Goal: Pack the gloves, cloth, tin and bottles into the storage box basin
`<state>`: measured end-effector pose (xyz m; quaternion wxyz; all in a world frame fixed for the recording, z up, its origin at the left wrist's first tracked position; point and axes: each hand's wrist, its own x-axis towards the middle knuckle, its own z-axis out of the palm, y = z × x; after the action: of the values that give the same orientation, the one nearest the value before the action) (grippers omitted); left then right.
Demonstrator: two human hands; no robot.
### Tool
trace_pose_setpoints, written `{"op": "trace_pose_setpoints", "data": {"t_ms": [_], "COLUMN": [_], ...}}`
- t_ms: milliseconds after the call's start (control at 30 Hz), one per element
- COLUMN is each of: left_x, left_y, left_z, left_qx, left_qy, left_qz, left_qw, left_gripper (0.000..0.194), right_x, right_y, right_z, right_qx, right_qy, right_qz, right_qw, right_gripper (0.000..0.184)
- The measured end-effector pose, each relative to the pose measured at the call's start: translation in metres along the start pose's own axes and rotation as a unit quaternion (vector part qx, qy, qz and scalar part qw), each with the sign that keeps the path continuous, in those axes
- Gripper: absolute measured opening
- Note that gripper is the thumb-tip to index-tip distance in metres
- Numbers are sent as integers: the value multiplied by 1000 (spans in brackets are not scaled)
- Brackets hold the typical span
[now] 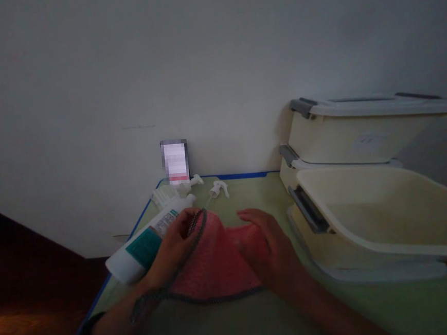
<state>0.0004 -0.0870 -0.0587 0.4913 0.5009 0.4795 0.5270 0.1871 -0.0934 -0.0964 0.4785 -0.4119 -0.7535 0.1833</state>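
Observation:
A pink cloth [219, 263] with a dark grey stitched border is spread out in front of me. My left hand [180, 238] pinches its upper left edge, and part of the border drapes over my left wrist. At the cloth's right side is my right hand [271, 251], its index finger stretched out and its thumb apart, lying against the fabric. Just beyond my left hand, a white bottle with a green label [144, 246] lies on its side. A white trigger spray head [218, 189] with a thin tube rests behind the cloth.
A clear pump bottle [167, 192] lies near the back left of the green table [249, 196], which has blue edging. A phone [175, 161] leans against the wall. Cream storage bins [341, 137] with grey latches occupy the right side; the front bin [386, 216] is uncovered.

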Motion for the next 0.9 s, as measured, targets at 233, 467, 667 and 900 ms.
{"op": "trace_pose_setpoints", "data": {"t_ms": [233, 467, 667, 900], "left_x": [-14, -13, -18, -14], "left_y": [-17, -20, -25, -20], "left_z": [9, 4, 5, 9], "left_qx": [75, -25, -9, -25], "left_qy": [-127, -155, -176, -34], "left_qz": [24, 31, 57, 84], "left_qw": [989, 987, 983, 996], "left_gripper": [10, 22, 35, 30], "right_x": [0, 3, 1, -3], "right_y": [0, 1, 6, 2], "right_z": [6, -4, -5, -11], "right_qx": [60, 137, 157, 32], "right_qy": [-62, 37, 88, -52], "right_qz": [13, 142, 145, -52], "right_qw": [996, 980, 973, 997], "right_gripper": [16, 20, 16, 51]}}
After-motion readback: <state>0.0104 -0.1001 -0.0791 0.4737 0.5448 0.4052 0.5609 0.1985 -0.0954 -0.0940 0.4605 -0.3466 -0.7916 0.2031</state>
